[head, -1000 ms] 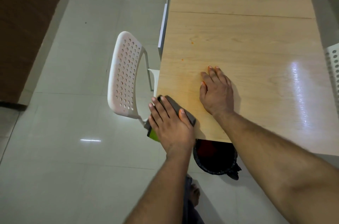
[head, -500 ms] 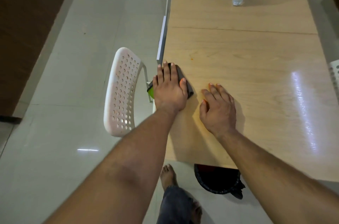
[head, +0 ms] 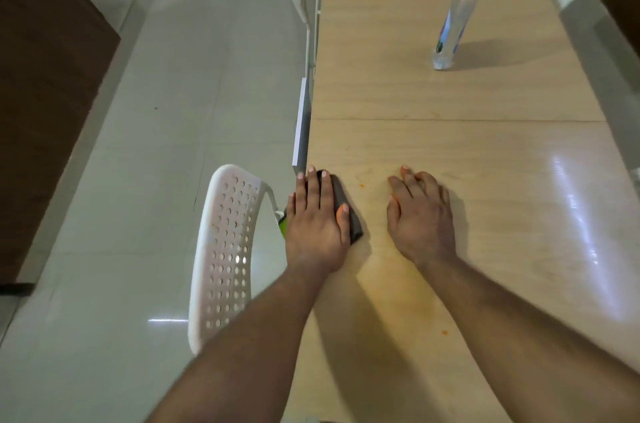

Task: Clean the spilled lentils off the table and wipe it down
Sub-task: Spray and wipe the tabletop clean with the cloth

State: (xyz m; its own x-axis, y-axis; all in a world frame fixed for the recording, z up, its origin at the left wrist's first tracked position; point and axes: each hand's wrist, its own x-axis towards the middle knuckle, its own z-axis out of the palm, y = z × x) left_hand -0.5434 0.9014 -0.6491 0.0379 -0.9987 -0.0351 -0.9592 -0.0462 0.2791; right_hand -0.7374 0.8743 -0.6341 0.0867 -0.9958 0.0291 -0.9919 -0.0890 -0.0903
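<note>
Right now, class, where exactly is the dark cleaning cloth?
In the head view, the dark cloth lies at the table's left edge, pressed flat under the left hand, beside the white chair.

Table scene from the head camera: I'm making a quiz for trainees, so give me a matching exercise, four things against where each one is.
Things:
1. wiping cloth
2. water bottle
3. right hand
4. near white chair

Places:
a. standing far up the table
b. flat on bare tabletop, holding nothing
c. on the floor beside the table's left edge
d. under the left hand at the table's left edge

Pairs: 1-d, 2-a, 3-b, 4-c
</note>
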